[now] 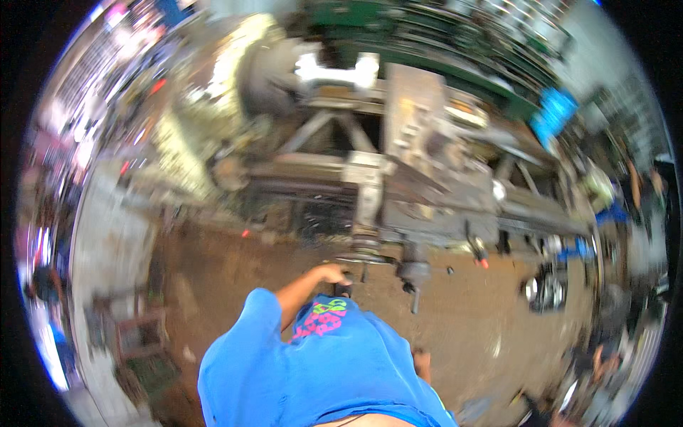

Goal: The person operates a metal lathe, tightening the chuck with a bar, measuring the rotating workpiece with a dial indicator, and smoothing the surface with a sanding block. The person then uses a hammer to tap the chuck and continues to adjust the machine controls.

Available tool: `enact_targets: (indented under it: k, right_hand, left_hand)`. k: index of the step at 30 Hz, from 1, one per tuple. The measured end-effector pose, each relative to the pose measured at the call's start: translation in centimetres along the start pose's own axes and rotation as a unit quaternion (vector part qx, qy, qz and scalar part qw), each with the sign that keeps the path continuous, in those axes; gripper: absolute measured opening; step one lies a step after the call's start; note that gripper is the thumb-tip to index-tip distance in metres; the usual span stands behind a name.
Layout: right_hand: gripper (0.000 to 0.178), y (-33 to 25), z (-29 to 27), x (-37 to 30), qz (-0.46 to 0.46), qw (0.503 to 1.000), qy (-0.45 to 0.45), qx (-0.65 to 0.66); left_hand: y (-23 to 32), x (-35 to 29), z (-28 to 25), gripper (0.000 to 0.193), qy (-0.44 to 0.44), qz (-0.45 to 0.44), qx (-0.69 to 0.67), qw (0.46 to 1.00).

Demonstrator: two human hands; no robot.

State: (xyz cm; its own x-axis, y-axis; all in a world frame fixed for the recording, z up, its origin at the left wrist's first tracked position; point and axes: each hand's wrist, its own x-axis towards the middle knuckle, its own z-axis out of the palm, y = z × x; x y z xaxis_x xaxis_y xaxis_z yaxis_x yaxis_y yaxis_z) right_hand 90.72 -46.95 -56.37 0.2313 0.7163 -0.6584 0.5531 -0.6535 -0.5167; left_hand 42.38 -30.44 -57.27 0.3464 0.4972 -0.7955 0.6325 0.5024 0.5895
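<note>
My left hand (331, 273) reaches forward from the blue sleeve, its fingers curled at a dark part close to the near side of a handwheel (366, 259). Blur hides what exactly the fingers close on. That handwheel sits at the near end of the cross slide (367, 203) of a large metal lathe. Low at my right side, my right hand (422, 361) shows only in part past the blue shirt (341, 366). Its fingers are hidden or smeared.
The lathe's carriage (445, 206) and a dark lever fitting (413, 274) project toward me. A big round chuck (267, 78) stands at the far left. Green machinery (455, 50) lies behind. A metal frame stool (139, 331) is at left; a shiny metal part (546, 288) is on the brown floor.
</note>
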Motion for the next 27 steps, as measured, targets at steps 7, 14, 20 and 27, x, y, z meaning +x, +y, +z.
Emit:
enact_targets:
  k: [7, 14, 20, 27]
  right_hand:
    - [0.010, 3.5, -5.7, 6.0, 0.089, 0.990, -0.112, -0.018]
    - [0.015, -5.8, -8.0, 15.1, 0.042, 0.984, -0.150, 0.085]
    - [0.018, -9.7, -14.4, 25.2, -0.032, 0.982, -0.131, 0.134]
    - [0.020, -7.2, -25.2, 29.5, 0.011, 0.998, -0.068, 0.009]
  left_hand:
    - [4.5, 5.3, 6.1, 0.048, 0.100, 0.025, -0.252, 0.962]
    - [2.7, 16.8, 12.5, 0.050, 0.535, -0.072, -0.044, 0.840]
    - [-2.6, 18.1, 12.5, 0.030, 0.477, 0.172, -0.551, 0.663]
    - [-3.7, 22.8, 15.3, 0.036, 0.449, -0.106, -0.466, 0.755]
